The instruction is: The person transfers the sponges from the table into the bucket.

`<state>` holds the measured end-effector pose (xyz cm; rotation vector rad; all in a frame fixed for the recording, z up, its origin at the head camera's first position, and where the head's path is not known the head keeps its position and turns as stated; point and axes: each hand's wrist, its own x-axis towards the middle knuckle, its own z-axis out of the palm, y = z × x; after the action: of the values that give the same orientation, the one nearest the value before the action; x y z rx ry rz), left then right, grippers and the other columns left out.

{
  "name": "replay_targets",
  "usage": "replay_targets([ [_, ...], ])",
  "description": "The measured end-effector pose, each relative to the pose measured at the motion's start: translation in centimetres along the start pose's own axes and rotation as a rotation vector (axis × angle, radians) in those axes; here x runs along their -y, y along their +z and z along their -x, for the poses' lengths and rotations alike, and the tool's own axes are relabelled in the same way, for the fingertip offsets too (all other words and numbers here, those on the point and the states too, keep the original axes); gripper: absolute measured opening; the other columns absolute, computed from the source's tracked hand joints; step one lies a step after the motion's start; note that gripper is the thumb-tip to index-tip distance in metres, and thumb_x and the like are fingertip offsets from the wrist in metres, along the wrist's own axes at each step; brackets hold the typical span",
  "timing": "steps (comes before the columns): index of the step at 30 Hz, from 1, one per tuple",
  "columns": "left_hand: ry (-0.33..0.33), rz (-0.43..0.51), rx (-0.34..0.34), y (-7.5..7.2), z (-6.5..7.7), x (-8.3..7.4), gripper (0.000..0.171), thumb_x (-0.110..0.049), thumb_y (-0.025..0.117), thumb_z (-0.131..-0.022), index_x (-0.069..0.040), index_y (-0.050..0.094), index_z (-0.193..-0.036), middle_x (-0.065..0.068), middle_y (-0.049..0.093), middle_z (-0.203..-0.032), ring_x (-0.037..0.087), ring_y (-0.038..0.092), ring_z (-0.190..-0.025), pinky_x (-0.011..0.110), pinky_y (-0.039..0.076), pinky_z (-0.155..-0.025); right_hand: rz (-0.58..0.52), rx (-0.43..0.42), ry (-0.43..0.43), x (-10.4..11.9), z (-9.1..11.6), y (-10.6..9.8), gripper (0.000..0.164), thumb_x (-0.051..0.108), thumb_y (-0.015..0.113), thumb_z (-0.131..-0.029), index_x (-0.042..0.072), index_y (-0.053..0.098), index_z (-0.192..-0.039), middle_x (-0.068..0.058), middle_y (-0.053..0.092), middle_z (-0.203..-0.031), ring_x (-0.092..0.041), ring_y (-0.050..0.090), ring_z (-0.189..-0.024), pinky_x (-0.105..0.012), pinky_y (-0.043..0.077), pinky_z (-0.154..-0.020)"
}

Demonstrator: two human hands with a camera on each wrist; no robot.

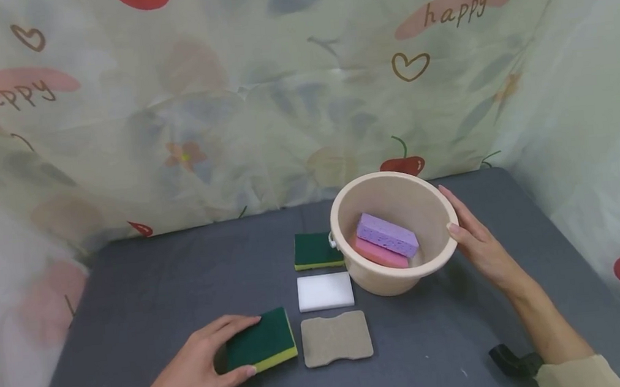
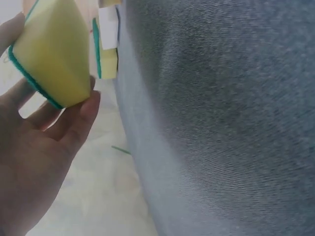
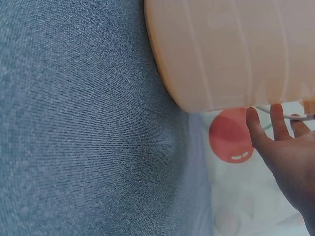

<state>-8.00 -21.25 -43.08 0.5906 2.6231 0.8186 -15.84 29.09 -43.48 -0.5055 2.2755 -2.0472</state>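
Observation:
My left hand [image 1: 192, 370] grips a green and yellow scouring sponge [image 1: 262, 339], thumb on the near edge and fingers across the far side. In the left wrist view the sponge [image 2: 54, 54] appears raised off the cloth, its yellow foam side showing. At the right, my right hand [image 1: 483, 249] holds a beige bucket [image 1: 364, 278] by its rim, with the thumb over the lip. Its fingers lie along the bucket's outside wall in the right wrist view. Inside the bucket a purple sponge [image 1: 387, 235] lies on a pink sponge [image 1: 380, 254].
Between the left hand and the bucket, a second green and yellow sponge [image 1: 317, 249], a white sponge [image 1: 325, 292] and a grey-beige notched sponge [image 1: 336, 339] form a column. A dark grey cloth [image 1: 195, 271] covers the table. Patterned curtains [image 1: 260, 130] hang behind.

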Motion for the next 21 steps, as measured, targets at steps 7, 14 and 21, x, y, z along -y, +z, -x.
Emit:
replay_targets([
  [7,0.104,-0.035,-0.058,-0.2,-0.5,-0.5,0.06,-0.063,0.068,-0.084,-0.048,0.048,-0.139,-0.021,0.049,-0.136,0.008,0.054,-0.114,0.035,0.052,-0.086,-0.026,0.012,-0.033,0.0,0.0,0.0,0.061,0.007,0.038,-0.107,0.018,0.013,-0.161,-0.009,0.011,-0.165,-0.009,0.03,-0.138,-0.014,0.038,-0.099],
  [14,0.235,-0.046,-0.121,-0.9,-1.3,-1.4,0.057,-0.055,0.069,-0.088,-0.043,0.05,-0.14,-0.02,0.047,-0.137,0.008,0.053,-0.118,0.036,0.053,-0.087,-0.013,0.007,-0.018,0.0,0.0,0.1,0.061,0.01,0.039,-0.107,0.019,0.013,-0.161,-0.007,0.012,-0.165,-0.008,0.029,-0.138,-0.014,0.037,-0.099],
  [21,0.272,-0.004,-0.135,-1.6,-2.2,-2.4,0.063,-0.055,0.077,-0.081,-0.041,0.054,-0.137,-0.019,0.049,-0.137,0.01,0.054,-0.118,0.034,0.054,-0.086,-0.009,0.001,-0.008,0.1,0.1,0.1,0.061,0.01,0.039,-0.107,0.018,0.013,-0.161,-0.007,0.012,-0.165,-0.008,0.03,-0.138,-0.015,0.038,-0.1],
])
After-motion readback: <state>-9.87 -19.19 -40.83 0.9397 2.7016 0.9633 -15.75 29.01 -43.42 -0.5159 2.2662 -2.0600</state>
